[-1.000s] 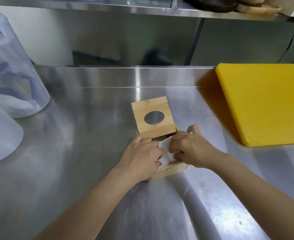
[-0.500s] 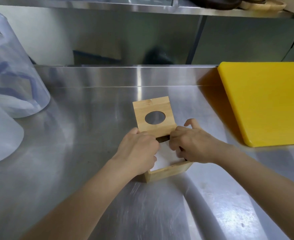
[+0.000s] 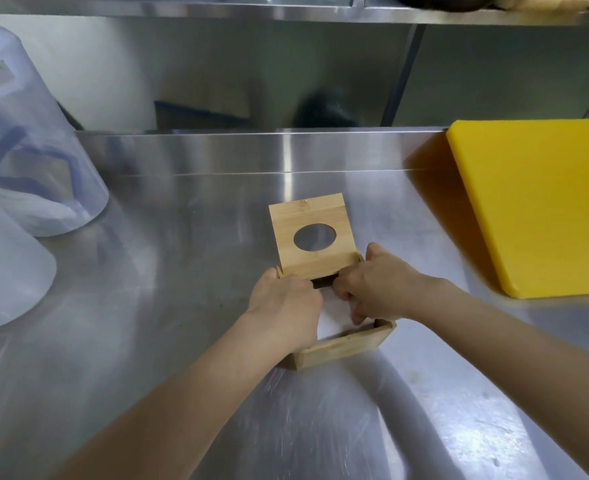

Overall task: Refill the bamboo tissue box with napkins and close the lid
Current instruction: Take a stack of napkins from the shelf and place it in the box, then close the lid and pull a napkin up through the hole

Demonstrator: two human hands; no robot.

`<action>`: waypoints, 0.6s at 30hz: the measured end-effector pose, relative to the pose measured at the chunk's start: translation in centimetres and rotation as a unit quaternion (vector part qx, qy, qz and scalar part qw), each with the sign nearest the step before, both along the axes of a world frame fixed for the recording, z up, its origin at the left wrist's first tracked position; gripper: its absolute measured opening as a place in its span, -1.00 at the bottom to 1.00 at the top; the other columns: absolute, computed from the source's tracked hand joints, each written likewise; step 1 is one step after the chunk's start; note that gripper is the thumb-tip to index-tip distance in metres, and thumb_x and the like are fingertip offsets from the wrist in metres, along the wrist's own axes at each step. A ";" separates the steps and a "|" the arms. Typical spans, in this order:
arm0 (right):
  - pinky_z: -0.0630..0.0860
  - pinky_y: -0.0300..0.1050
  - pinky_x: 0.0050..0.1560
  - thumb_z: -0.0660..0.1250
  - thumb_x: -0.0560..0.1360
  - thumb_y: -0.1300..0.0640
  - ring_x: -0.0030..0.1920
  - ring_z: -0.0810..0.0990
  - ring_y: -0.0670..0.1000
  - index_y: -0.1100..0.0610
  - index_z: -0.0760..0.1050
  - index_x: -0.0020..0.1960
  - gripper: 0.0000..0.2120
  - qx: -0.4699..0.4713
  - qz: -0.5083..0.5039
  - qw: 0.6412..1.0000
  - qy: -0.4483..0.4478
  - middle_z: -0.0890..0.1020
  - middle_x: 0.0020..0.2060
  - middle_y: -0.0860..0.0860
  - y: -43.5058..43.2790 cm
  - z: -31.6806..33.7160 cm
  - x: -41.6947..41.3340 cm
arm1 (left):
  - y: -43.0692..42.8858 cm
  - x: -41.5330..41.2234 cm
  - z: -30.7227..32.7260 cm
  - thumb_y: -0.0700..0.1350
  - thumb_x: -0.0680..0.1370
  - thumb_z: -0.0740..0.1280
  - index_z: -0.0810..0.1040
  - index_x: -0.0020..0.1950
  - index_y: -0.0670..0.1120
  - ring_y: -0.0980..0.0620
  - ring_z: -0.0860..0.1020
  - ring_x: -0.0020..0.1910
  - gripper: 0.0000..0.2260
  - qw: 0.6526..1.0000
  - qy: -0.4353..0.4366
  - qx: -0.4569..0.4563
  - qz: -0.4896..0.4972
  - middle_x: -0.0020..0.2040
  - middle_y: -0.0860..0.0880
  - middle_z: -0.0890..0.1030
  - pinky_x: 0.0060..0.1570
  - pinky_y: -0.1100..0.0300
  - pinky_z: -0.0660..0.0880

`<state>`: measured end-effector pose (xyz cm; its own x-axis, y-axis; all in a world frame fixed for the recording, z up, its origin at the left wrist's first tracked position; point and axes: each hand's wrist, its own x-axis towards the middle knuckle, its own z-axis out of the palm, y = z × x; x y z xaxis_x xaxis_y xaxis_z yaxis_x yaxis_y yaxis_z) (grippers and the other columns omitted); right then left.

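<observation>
In the head view, both forearms reached forward over the steel tabletop (image 3: 168, 306) to the bamboo box (image 3: 341, 346) at its centre, its lid (image 3: 312, 233) raised. The left hand (image 3: 284, 310) and right hand (image 3: 378, 289), fingers curled, pressed white napkins (image 3: 333, 317) down inside the box.

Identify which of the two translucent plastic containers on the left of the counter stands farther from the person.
The taller container, with blue shapes showing through its wall, stands farther back near the backsplash. The plain white one sits nearer, at the frame's left edge.

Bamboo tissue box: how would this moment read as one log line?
square bamboo tissue box: open | hinged lid with oval hole: raised | white napkins: inside | left hand, right hand: pressing napkins | step: tucking, lid not closed
</observation>
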<state>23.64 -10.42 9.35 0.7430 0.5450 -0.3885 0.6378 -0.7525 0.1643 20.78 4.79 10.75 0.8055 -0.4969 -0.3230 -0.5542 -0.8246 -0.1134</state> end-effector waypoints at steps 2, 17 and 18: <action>0.25 -0.10 0.10 0.33 0.45 -0.07 -0.18 0.41 0.01 0.01 0.45 -0.03 -0.81 0.025 -0.015 1.000 0.009 0.61 -0.05 -0.07 -0.3 0.0 -0.1 | -0.2 -0.1 0.2 -0.09 0.51 0.24 0.39 -0.17 -0.03 0.03 0.28 -0.13 -0.92 1.000 0.005 0.009 -0.011 -0.12 0.00 0.40 -0.08 0.14 0.14; 0.44 -0.03 0.11 0.31 0.47 -0.09 0.28 0.42 -0.01 0.05 0.34 0.35 -0.50 0.640 -0.470 0.578 0.188 0.47 0.28 -0.02 -4.0 -0.5 0.6 | 2.9 -0.9 -0.3 0.26 0.53 0.16 0.32 0.37 0.14 0.02 0.22 0.44 -0.56 0.589 0.215 -0.621 0.470 0.42 0.13 0.33 0.31 -0.13 0.21; 0.40 0.07 0.16 0.26 0.47 -0.17 0.34 0.36 -0.02 0.02 0.27 0.40 -0.44 0.641 -0.475 0.552 0.243 0.41 0.35 -0.04 -3.9 -0.5 0.5 | 2.7 -0.8 0.0 0.31 0.52 0.10 0.25 0.41 0.20 -0.04 0.12 0.48 -0.51 0.526 0.287 -0.626 0.499 0.45 0.13 0.26 0.32 -0.30 0.11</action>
<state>24.17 -14.35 8.82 0.9075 0.0583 -0.4161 -0.4108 -0.0849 -0.9078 19.95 7.49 10.78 0.8152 -0.0314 -0.5783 0.5792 0.0326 0.8146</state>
